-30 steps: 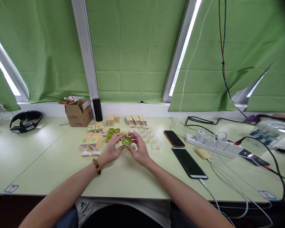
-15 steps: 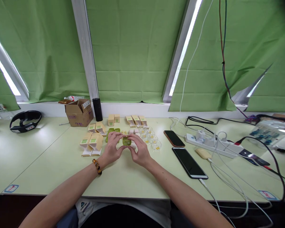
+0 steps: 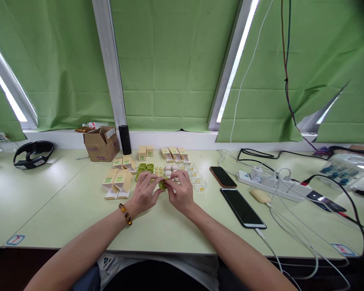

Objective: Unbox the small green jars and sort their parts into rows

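Between the fingertips of both hands is a small green square container, tilted and partly hidden by the fingers. My left hand, below a beaded bracelet, pinches its left side. On the other side my right hand grips it with thumb and fingers. Behind the hands lie several more green containers, small yellowish pieces, pale pink cylinders and clear cups with yellow centres. Cream paper boxes with green labels stand to the left, and others lie at the back.
A cardboard carton and a black cylinder stand at the back left, with a black headset farther left. To the right are two phones, a white power strip and tangled cables.
The green container has turned from facing me to a tilted, edge-on position. My right fingers have drawn inward over it, and both hands remain close together in nearly the same place.
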A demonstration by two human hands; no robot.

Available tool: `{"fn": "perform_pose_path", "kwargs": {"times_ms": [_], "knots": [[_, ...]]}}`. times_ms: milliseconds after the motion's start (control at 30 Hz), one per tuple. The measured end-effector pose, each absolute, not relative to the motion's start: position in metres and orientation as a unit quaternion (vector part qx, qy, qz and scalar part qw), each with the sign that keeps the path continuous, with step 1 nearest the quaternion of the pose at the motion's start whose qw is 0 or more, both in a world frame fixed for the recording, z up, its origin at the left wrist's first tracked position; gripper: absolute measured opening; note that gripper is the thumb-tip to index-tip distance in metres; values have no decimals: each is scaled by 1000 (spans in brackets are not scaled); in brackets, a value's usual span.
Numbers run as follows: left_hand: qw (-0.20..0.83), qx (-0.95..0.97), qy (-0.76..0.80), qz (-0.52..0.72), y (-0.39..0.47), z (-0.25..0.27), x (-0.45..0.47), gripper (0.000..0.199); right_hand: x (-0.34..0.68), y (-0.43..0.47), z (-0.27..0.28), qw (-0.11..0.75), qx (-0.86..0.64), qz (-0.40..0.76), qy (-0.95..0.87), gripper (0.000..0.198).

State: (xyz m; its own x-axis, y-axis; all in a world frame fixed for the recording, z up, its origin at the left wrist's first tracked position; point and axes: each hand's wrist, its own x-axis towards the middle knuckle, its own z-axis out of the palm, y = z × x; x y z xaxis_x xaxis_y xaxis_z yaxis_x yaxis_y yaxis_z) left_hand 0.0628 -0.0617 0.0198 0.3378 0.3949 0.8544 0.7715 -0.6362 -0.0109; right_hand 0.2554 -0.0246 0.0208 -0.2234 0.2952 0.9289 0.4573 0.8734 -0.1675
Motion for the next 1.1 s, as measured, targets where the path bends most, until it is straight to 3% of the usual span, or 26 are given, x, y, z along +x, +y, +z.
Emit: {"fn": "perform_pose_path", "kwargs": {"times_ms": [400,1100], "knots": [[229,-789,-383,-423,-64,23,64,38,253,-24,21,572,-235,-111,-778,18],[228,-776,-383,-446,-59,22,62,38,256,-23,24,537,-204,-204,-793,25]]}}
